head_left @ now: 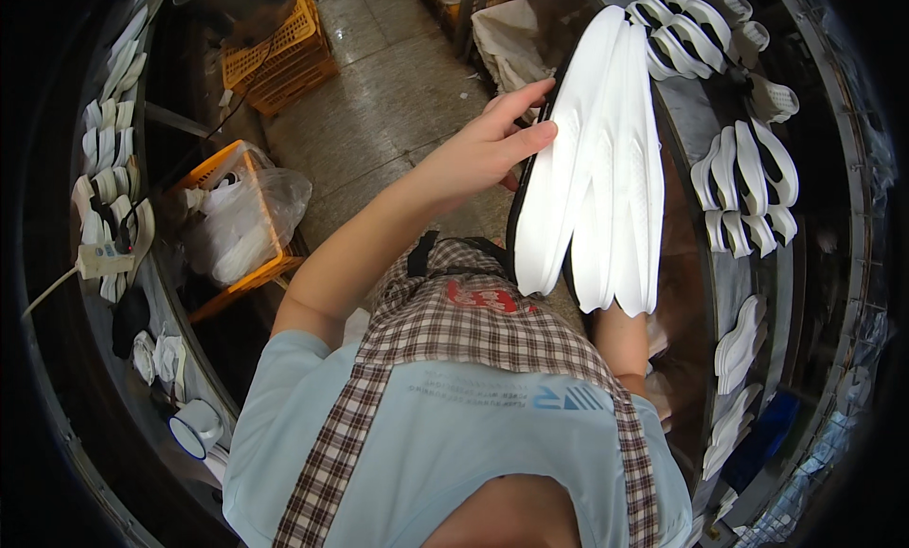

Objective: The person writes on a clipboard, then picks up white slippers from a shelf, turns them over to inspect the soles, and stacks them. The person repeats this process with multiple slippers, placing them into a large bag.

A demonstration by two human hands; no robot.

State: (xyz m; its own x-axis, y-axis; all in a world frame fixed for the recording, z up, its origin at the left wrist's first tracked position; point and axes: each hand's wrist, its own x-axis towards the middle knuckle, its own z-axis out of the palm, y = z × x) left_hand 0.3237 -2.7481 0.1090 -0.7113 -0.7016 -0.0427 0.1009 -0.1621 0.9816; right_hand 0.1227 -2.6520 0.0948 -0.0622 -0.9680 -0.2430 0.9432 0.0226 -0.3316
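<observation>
A fanned bunch of several white shoe soles [592, 169] is held up in front of my body, right of the middle. Dark edging shows along its left side and in the gap between soles. My left hand [502, 136] grips that left edge, with the thumb on the white face and the index finger stretched behind it. Under the lower end of the bunch my right forearm [621, 344] runs up out of sight. The soles cover the right hand itself, so its fingers are hidden.
To the right, a long bench [686, 112] carries rows of white soles [743, 174]. More soles [109, 136] lie on the left bench, near a white mug [195, 429]. An orange crate [275, 202] with plastic bags and stacked yellow crates [284, 60] stand at the left.
</observation>
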